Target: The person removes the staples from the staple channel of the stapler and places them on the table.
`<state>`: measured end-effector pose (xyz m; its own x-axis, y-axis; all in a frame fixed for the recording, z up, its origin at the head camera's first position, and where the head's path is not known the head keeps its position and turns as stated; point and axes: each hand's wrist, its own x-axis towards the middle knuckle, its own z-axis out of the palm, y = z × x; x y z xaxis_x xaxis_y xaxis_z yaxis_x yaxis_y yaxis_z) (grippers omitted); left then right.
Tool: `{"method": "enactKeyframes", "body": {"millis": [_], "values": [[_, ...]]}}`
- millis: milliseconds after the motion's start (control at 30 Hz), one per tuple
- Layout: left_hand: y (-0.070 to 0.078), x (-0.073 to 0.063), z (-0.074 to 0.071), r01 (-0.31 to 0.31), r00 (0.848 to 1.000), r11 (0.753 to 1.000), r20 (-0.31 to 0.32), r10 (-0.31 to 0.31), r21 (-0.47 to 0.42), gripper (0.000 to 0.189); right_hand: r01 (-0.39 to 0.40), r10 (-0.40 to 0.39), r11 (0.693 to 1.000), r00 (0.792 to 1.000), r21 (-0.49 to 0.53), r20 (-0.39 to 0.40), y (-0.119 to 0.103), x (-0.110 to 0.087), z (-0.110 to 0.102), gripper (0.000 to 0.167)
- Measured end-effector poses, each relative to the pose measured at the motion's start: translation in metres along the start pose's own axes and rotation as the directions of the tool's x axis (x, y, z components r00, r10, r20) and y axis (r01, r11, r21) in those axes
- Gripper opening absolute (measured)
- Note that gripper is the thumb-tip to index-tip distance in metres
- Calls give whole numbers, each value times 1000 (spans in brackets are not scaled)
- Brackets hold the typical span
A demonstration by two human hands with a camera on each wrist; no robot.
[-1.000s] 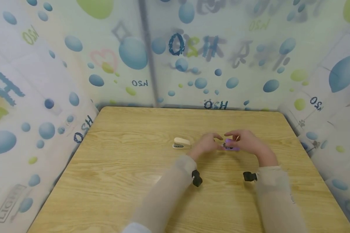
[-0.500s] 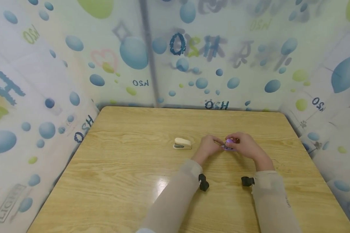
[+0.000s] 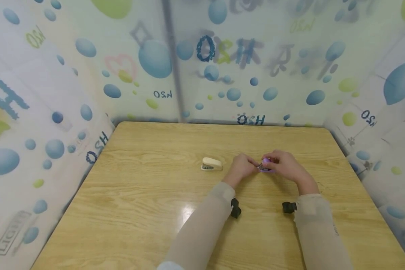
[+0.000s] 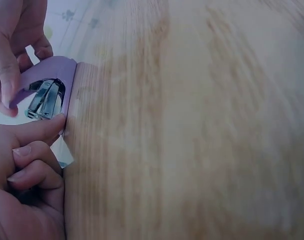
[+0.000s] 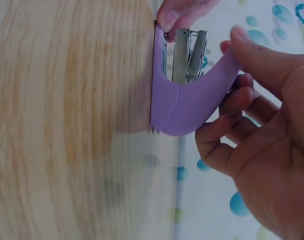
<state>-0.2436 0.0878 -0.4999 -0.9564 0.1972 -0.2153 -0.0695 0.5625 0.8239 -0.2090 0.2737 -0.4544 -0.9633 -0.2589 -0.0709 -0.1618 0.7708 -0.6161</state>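
Note:
A purple stapler [image 5: 184, 110] stands on the wooden table with its upper arm lifted away from the base. Between them shows the silver metal staple channel [image 4: 46, 97], itself parted in two pieces. My right hand [image 3: 288, 168] holds the raised upper arm, thumb on one side and fingers on the other. At the front end of the base, my left hand [image 3: 241, 170] pinches the tip, with the remaining fingers curled beside it in the left wrist view. Left of both hands sits a cream stapler [image 3: 212, 164], untouched.
The wood-grain table [image 3: 138, 195] reaches to walls covered in a printed curtain [image 3: 121, 56] with blue and green drops. A small black device [image 3: 235, 208] is strapped at the left wrist, another black device [image 3: 289, 207] at the right.
My left hand has come in to grip the front of the purple stapler's base. My right hand has settled on its upper arm. The cream stapler stays put.

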Motion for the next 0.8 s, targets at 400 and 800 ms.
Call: {"method": "enactKeyframes", "body": {"millis": [400, 800], "values": [[1, -2, -1, 7, 1000, 1000, -8, -7, -3, 10, -34, 55, 989, 988, 144, -143, 14, -23, 0, 39], [1, -3, 1, 5, 1000, 1000, -4, -5, -13, 10, -71, 88, 989, 988, 132, -131, 20, -36, -12, 38]]}}
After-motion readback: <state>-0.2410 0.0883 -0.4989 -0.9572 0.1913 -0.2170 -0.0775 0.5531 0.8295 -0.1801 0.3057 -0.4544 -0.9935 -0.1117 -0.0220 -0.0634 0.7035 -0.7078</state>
